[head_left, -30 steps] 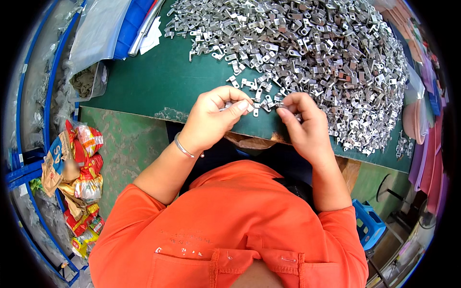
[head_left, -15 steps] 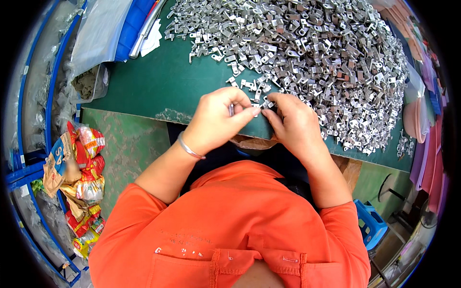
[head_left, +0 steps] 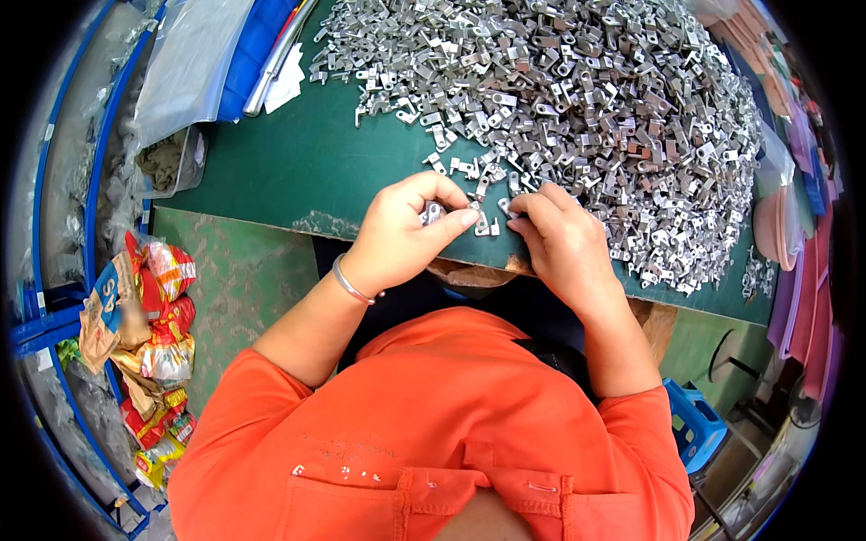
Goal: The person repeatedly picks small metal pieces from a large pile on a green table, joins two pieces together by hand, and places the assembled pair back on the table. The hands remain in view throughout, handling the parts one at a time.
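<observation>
My left hand (head_left: 394, 227), with a bangle on its wrist, is curled over the front part of the green table (head_left: 262, 171). Small silvery metal brackets (head_left: 432, 214) show inside its bent fingers, and its thumb and forefinger meet beside another piece. Across a narrow gap, my right hand (head_left: 570, 242) pinches a small metal bracket (head_left: 507, 208) between thumb and forefinger. A couple of loose brackets (head_left: 488, 228) lie between the hands. Beyond them rises a big heap of similar metal brackets (head_left: 577, 99), with holes in their flat ends.
At the back left are a blue bin (head_left: 236, 68) under clear plastic and a clear tub (head_left: 188, 162) holding greyish cloth. Blue shelving (head_left: 95, 171) and colourful bags (head_left: 158, 334) stand left. A blue stool (head_left: 693, 424) is at right, below pink and purple sheets (head_left: 794, 298).
My hands have drawn apart, the right one moving a little right and nearer with a bracket in its fingertips. Loose brackets now show on the table between them.
</observation>
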`<state>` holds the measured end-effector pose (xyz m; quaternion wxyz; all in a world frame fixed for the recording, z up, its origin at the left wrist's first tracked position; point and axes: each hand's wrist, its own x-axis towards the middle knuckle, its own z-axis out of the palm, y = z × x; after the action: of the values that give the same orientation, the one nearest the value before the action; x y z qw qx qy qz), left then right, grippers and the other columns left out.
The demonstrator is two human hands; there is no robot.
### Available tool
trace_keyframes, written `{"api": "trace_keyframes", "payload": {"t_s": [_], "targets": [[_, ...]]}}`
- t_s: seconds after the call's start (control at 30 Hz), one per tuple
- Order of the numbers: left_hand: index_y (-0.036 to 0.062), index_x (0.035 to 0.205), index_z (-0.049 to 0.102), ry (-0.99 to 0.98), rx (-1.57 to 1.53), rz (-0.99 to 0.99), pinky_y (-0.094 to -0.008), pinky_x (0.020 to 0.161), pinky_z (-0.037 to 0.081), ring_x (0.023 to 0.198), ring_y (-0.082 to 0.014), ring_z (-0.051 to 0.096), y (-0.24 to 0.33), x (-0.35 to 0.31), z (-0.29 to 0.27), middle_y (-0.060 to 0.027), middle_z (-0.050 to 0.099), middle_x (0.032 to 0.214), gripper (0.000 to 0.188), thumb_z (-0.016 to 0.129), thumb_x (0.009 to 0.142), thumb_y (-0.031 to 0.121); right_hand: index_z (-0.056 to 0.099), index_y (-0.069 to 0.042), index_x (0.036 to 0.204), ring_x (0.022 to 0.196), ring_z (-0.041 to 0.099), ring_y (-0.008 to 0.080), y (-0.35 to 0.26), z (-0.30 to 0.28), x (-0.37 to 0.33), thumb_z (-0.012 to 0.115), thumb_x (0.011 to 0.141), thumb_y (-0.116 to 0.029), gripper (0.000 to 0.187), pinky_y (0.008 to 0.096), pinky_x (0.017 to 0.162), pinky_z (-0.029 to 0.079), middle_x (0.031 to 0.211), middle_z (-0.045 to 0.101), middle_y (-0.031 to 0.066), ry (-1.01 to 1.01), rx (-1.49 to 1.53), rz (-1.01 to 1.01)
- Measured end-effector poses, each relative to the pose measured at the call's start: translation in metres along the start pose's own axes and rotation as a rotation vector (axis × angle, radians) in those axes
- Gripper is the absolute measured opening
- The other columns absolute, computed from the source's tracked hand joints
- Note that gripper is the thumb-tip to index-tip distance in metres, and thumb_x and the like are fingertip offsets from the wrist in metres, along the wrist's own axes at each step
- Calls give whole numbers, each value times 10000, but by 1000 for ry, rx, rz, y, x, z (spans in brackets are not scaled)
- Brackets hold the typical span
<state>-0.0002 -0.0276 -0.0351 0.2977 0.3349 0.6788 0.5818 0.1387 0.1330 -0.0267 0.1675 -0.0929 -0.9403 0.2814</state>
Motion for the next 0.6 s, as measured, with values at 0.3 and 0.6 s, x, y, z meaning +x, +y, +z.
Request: {"api": "trace_keyframes", "payload": {"t_s": [0.3, 0.6], "targets": [[20, 890, 645, 78, 20, 123, -201, 508, 399, 619, -84, 521, -4, 7, 1, -20, 594, 803, 144, 730, 774, 19, 632, -17, 1024, 593, 567, 137, 7, -5, -1, 634, 870, -89, 170, 267, 495, 425, 770, 632, 50, 15, 625, 123], [3, 893, 668, 46, 303, 280, -250, 551, 449, 650, -113, 572, -11, 14, 8, -37, 626, 830, 99, 712, 831, 66, 591, -31, 915, 561, 507, 71, 12, -13, -11, 619, 906, -86, 62, 180, 485, 369, 735, 569, -6, -6, 1368, 500]]}}
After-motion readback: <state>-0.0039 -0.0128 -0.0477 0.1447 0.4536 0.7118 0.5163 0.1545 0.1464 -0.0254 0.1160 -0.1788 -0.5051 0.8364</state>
